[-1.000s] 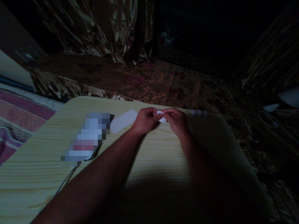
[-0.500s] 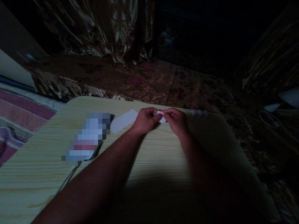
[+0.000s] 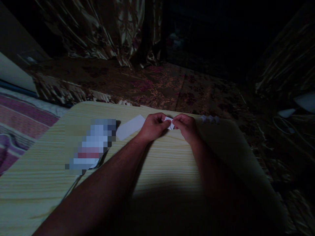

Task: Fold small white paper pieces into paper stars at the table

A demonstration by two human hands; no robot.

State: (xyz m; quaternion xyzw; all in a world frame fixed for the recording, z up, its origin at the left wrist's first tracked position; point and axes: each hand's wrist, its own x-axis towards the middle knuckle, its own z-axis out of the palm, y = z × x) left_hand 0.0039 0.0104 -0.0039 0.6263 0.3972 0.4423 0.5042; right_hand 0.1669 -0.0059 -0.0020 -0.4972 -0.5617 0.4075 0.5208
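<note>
A small folded piece of white paper (image 3: 169, 123) is pinched between both my hands near the far edge of the pale wooden table (image 3: 159, 170). My left hand (image 3: 154, 126) is closed on its left side, thumb and fingers pressed to it. My right hand (image 3: 187, 126) is closed on its right side. Most of the paper is hidden by my fingers. A flat white paper strip (image 3: 130, 127) lies just left of my left hand.
Three small folded white paper pieces (image 3: 210, 119) sit in a row at the table's far right edge. A blurred-out object (image 3: 92, 146) lies on the left of the table. Patterned fabric (image 3: 157, 85) and curtains lie beyond; cables (image 3: 287, 127) at right.
My right hand's fingers have curled in a little tighter on the paper; less of the paper shows. Arms and table items stay in place.
</note>
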